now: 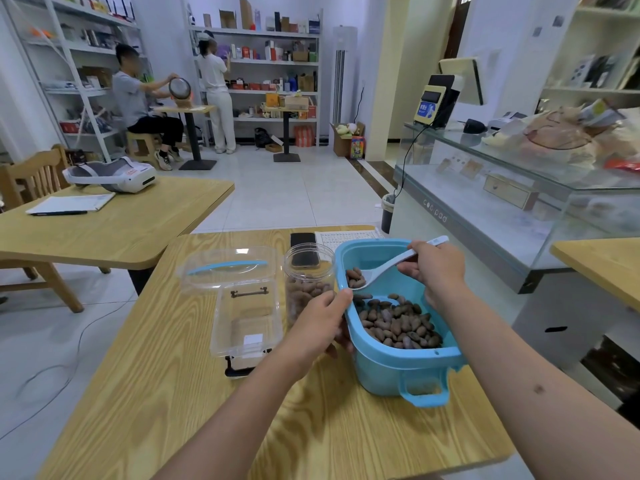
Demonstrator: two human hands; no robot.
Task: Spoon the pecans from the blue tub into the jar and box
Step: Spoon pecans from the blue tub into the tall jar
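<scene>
Two hands work: the right hand (433, 268) grips one white spoon (391, 265) carrying several pecans (354, 278). The left hand (320, 323) grasps one clear round jar (308, 271) beside one glossy blue tub (398, 365).

I see brown oval pecans (398, 323) heaped in the near end of the light-blue plastic tub (398, 372), with a few riding in a white plastic spoon (381, 270) above it. Just left stands the round clear plastic jar (308, 289), roughly half full of pecans. Left of that lies the clear rectangular plastic box (242, 323), its blue-handled lid tipped back.

Your right hand (433, 265) holds a white spoon (388, 266) loaded with pecans (354, 277) over the blue tub (398, 368); your left hand (320, 323) grips the part-filled jar (308, 271) beside the clear box (242, 323) on the desk (156, 393).
</scene>
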